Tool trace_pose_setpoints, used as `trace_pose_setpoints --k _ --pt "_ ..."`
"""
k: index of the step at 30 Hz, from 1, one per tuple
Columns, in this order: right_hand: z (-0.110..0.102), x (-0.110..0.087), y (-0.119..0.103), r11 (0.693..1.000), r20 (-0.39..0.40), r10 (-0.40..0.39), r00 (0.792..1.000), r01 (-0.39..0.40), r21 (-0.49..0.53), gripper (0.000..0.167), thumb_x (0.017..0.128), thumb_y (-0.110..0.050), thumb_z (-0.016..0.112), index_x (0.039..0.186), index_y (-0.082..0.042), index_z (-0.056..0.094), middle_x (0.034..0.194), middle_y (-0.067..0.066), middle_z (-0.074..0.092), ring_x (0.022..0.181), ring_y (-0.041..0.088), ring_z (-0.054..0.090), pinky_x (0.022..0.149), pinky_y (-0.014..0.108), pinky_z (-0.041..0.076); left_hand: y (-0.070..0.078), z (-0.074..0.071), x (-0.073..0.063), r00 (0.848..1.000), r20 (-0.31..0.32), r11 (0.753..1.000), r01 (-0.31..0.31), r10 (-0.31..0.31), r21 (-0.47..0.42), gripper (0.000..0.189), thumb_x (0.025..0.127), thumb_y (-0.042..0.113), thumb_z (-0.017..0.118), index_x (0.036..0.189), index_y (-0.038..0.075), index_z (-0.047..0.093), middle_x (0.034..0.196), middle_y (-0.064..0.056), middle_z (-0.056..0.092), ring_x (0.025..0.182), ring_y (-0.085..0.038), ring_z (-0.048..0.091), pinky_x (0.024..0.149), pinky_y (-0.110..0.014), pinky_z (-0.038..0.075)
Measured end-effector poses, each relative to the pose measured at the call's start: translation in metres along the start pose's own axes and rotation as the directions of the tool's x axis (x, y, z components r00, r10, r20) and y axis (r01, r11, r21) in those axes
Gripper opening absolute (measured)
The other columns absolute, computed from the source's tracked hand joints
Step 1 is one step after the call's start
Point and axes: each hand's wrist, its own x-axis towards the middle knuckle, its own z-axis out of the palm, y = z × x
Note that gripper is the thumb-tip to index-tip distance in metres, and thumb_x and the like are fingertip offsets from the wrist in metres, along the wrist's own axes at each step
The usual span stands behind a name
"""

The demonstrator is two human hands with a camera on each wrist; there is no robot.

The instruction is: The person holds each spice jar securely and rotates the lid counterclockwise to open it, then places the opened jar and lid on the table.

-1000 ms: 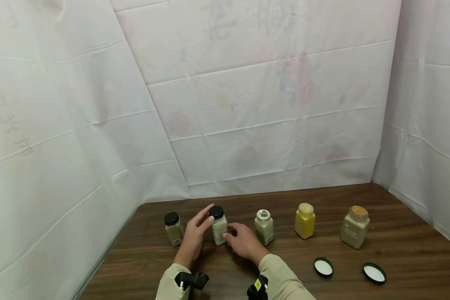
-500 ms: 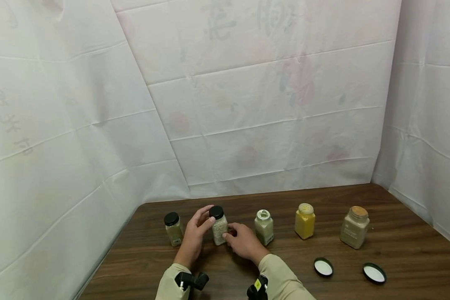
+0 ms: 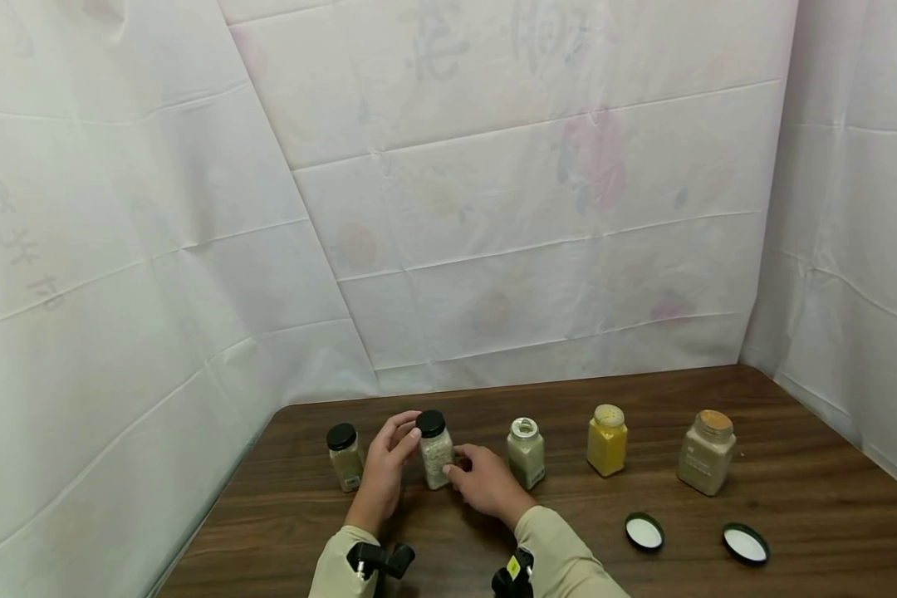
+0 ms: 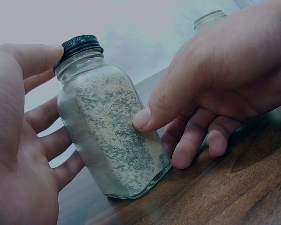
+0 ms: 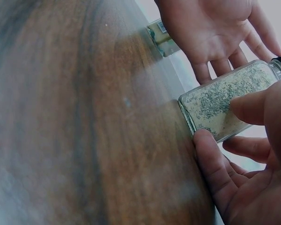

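A glass spice jar holding pale, green-flecked seasoning stands on the table under a black lid. My left hand is at its left, thumb and forefinger pinching the lid while the other fingers spread behind the glass. From the right, my right hand grips the lower body, its thumb on the front face. In the right wrist view the seasoning jar lies between both hands. Part of its far side is hidden.
Left of my hands stands another black-lidded jar. To the right are lidless jars: a pale green one, a yellow one and a larger beige one. Two upturned lids lie nearer the front. White cloth hangs behind the table.
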Motion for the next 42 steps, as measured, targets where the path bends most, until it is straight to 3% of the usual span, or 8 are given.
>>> trace_pose_setpoints --k 7,12,20,38,42 --pt "-0.0001 -0.0005 0.0001 1.0 0.007 0.003 1.0 -0.003 0.002 0.05 0.101 -0.027 0.062 0.141 0.002 0.052 0.117 0.012 0.065 0.082 0.017 0.064 0.073 0.042 0.053 -0.0013 -0.002 0.0003 0.997 0.076 0.996 0.006 -0.013 0.084 0.048 0.103 0.023 0.059 0.148 0.009 0.049 0.141 -0.016 0.053 0.125 -0.018 0.052 0.105 -0.046 0.039" --pt "-0.0003 -0.0006 0.0006 1.0 0.008 0.004 1.0 -0.004 0.007 0.05 0.101 -0.027 0.062 0.141 0.002 0.052 0.119 0.012 0.064 0.083 0.017 0.064 0.073 0.042 0.054 -0.0029 -0.0018 0.0015 0.994 0.102 0.997 0.016 -0.024 0.076 0.048 0.103 0.021 0.059 0.149 0.009 0.049 0.142 -0.013 0.053 0.129 -0.018 0.05 0.11 -0.049 0.032" --pt "-0.0008 0.0001 0.0001 1.0 0.007 0.008 1.0 -0.008 0.009 0.05 0.101 -0.027 0.062 0.139 0.003 0.053 0.117 0.012 0.064 0.08 0.016 0.064 0.072 0.041 0.053 -0.0029 0.0012 0.0024 0.998 0.065 0.999 0.016 -0.019 0.033 0.043 0.099 0.014 0.064 0.14 0.003 0.053 0.124 -0.014 0.06 0.117 -0.02 0.055 0.103 -0.04 0.038" --pt "-0.0009 -0.0009 -0.0025 1.0 -0.01 -0.004 1.0 0.004 0.001 0.048 0.1 -0.027 0.064 0.136 0.003 0.055 0.118 0.014 0.065 0.079 0.016 0.064 0.071 0.04 0.054 -0.0009 0.0001 0.0007 1.0 0.01 1.0 0.013 -0.013 -0.014 0.042 0.102 0.014 0.061 0.137 -0.005 0.051 0.121 -0.011 0.062 0.107 -0.013 0.06 0.094 -0.034 0.046" --pt "-0.0011 -0.0012 -0.0025 1.0 -0.012 -0.005 1.0 0.005 0.001 0.048 0.099 -0.027 0.065 0.136 0.003 0.055 0.118 0.015 0.064 0.08 0.017 0.064 0.071 0.04 0.054 -0.0008 -0.0002 0.0005 0.999 0.033 1.0 0.013 -0.012 -0.002 0.044 0.102 0.016 0.06 0.141 -0.002 0.05 0.134 -0.017 0.057 0.12 -0.018 0.055 0.099 -0.032 0.044"
